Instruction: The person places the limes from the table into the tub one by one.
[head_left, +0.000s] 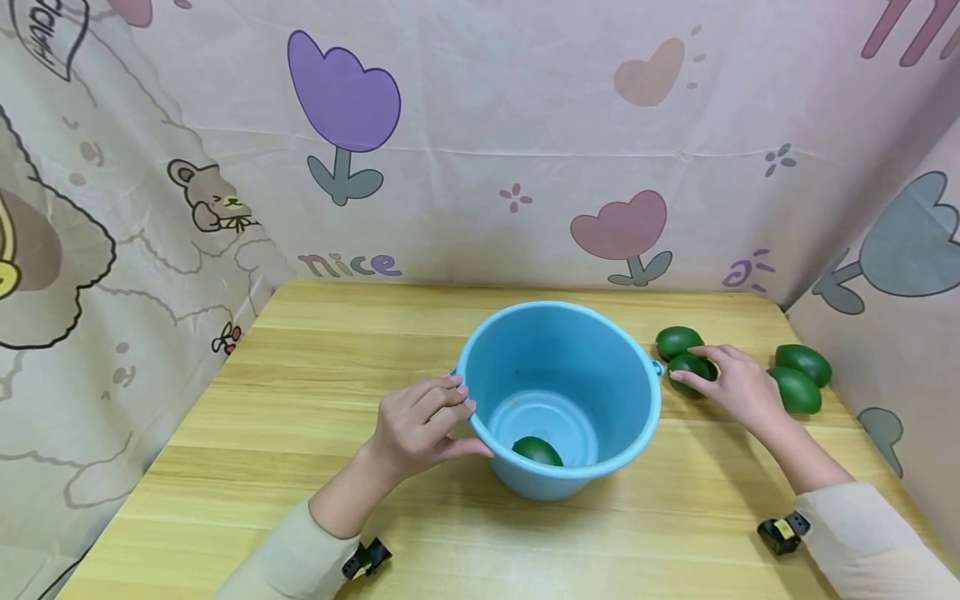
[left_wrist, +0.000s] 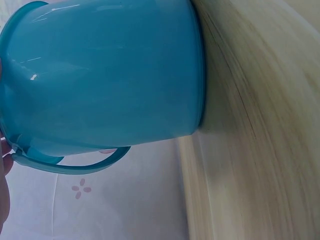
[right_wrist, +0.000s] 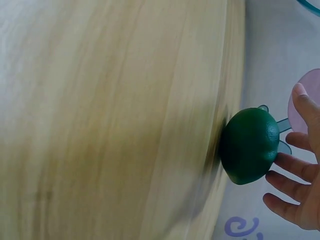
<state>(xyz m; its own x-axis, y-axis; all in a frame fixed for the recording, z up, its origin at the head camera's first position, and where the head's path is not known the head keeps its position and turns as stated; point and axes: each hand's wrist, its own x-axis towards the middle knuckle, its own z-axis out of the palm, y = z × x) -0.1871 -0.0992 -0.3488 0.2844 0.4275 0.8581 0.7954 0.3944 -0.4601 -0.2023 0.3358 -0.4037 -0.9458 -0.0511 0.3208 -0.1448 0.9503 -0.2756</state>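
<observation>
A light-blue bucket (head_left: pixel 558 346) stands upright on the wooden table, with one green lime (head_left: pixel 537 451) on its bottom. My left hand (head_left: pixel 420 427) grips the bucket's left rim, thumb along the front edge; its fingertips barely enter the left wrist view. To the right of the bucket, my right hand (head_left: pixel 744 388) reaches over a lime (head_left: pixel 686 365) on the table. In the right wrist view its fingertips are right at that lime (right_wrist: pixel 250 146), fingers spread and thumb apart from it. Another lime (head_left: pixel 678 341) lies just behind.
Two more limes (head_left: pixel 797 390) lie together by the table's right edge, beyond the right hand. The bucket's handle (left_wrist: pixel 75 170) hangs down its side. A patterned cloth (head_left: pixel 480 100) hangs behind the wooden table (head_left: pixel 300 400) and along both sides.
</observation>
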